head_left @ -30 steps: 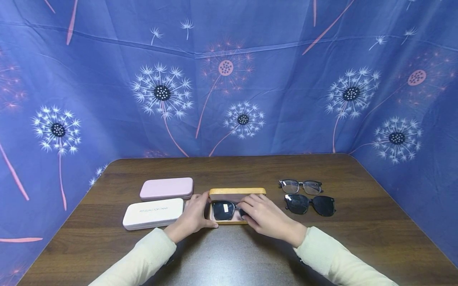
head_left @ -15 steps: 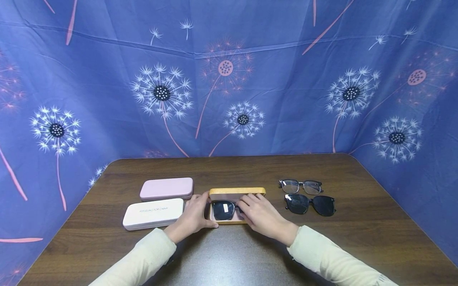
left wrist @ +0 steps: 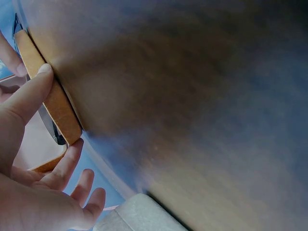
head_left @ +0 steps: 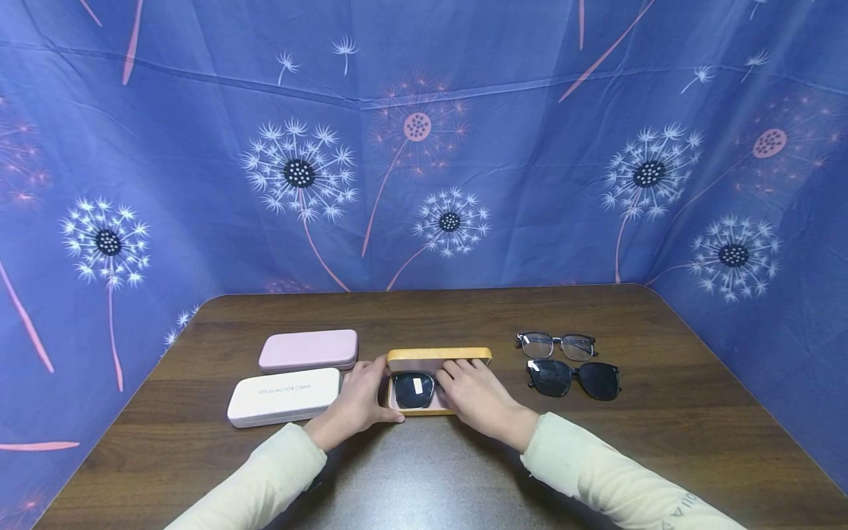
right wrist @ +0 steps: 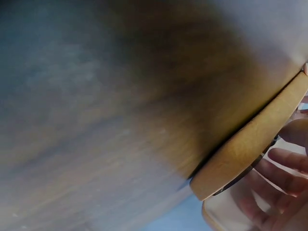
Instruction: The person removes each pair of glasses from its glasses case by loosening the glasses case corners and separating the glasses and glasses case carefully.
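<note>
An orange-yellow glasses case (head_left: 433, 354) lies in the middle of the table with its lid raised. Inside it are dark sunglasses (head_left: 409, 391); the left lens shows, while the right half is hidden by my right hand (head_left: 482, 397). That hand reaches over the case's right end, its loosely bent, spread fingers down inside at the sunglasses. My left hand (head_left: 358, 396) holds the left end of the case. In the left wrist view, its thumb lies across the case's front wall (left wrist: 65, 110) and a fingertip touches the corner.
Left of the case lie a closed white glasses case (head_left: 285, 397) with lettering and a closed pink one (head_left: 308, 348) behind it. At the right are clear-lens eyeglasses (head_left: 558, 346) and, nearer, another pair of sunglasses (head_left: 575, 378). A blue dandelion-print cloth (head_left: 530, 147) hangs behind the table.
My right hand and forearm have shifted slightly left, its fingers now covering the right half of the sunglasses more fully. The left hand and the case stay where they were.
</note>
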